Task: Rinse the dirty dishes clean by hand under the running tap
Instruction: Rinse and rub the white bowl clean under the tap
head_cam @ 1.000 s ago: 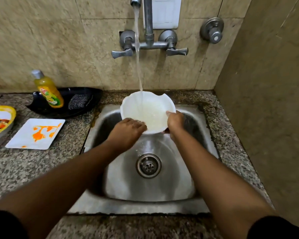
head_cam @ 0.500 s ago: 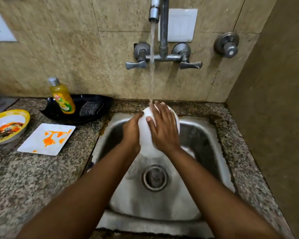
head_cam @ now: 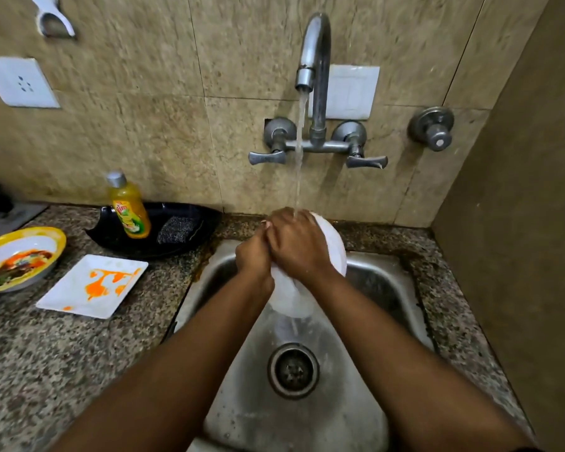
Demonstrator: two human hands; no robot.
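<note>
Wall point(head_cam: 144, 125): beige stone-look tiles, thin grout lines. White socket plate point(head_cam: 20, 82) upper left; white switch plate point(head_cam: 353, 92) behind the spout. Round metal valve knob point(head_cam: 433, 128) at right. Side wall point(head_cam: 519, 158): plain tan. Bench point(head_cam: 46, 370): speckled granite, dimly lit.

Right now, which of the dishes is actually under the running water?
The white bowl, held over the sink by both hands. The yellow-rimmed bowl and the square white plate lie stained on the counter, left of the sink.
</note>
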